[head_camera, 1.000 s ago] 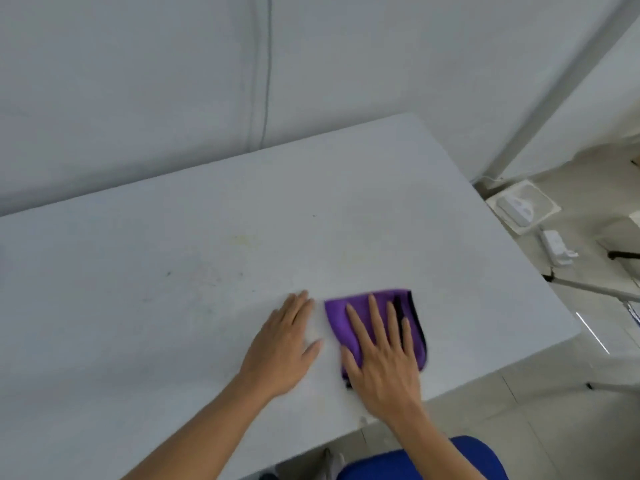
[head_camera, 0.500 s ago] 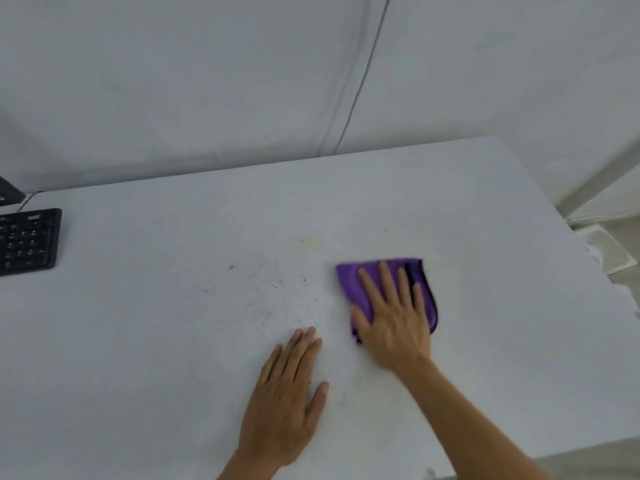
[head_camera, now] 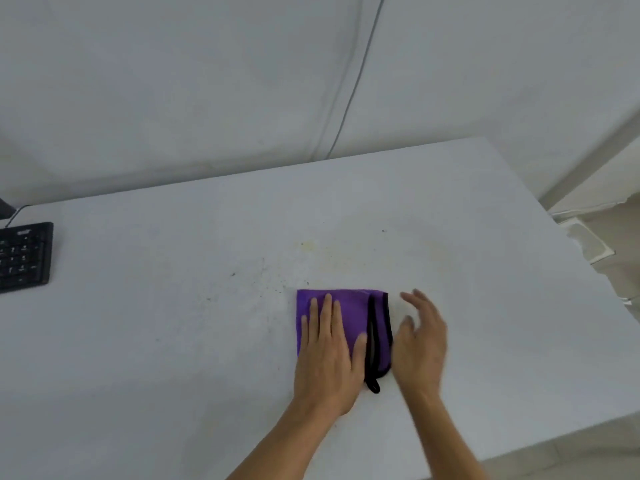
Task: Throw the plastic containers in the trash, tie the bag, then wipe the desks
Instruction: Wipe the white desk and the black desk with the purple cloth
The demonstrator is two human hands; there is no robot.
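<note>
A folded purple cloth (head_camera: 353, 313) with a black edge lies flat on the white desk (head_camera: 173, 341). My left hand (head_camera: 327, 355) presses on the cloth's left half with straight fingers. Just right of the cloth, my right hand (head_camera: 420, 344) is blurred, with its fingers spread and off the cloth. Dark crumbs and yellowish stains (head_camera: 311, 251) mark the desk beyond the cloth.
A black keyboard (head_camera: 24, 256) with a cable sits at the desk's left edge. A white wall with a thin cable (head_camera: 356, 81) rises behind the desk. The desk's right edge drops to the floor, where a pale tray (head_camera: 588, 244) lies.
My right hand has come off the cloth and moved to its right side. My left hand has moved from the bare desk onto the cloth.
</note>
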